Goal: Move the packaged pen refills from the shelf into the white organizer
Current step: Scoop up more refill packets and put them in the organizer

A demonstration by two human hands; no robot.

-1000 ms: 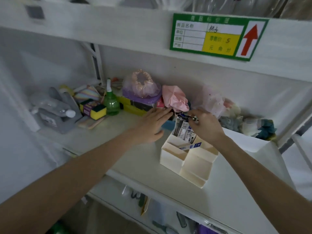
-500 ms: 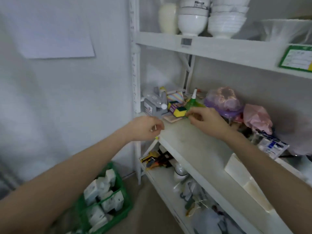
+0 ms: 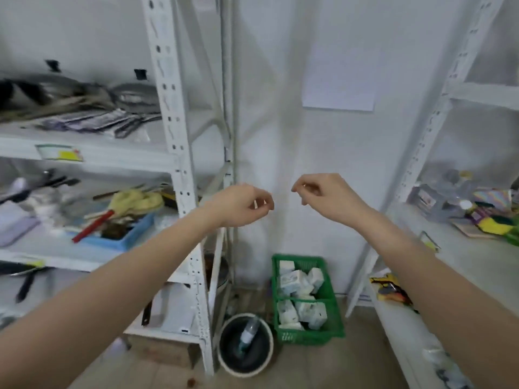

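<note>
Ahead, both grips loosely curled, empty — green basket, bucket below, shelves flanking.

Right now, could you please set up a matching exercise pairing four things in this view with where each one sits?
Things:
1. green basket
2. blue tray
3. sheet of paper
4. plastic bottle

Places:
A. on the wall
B. inside the round bucket
C. on the floor by the wall
D. on the left rack's shelf

Pairs: 1-C, 2-D, 3-A, 4-B
</note>
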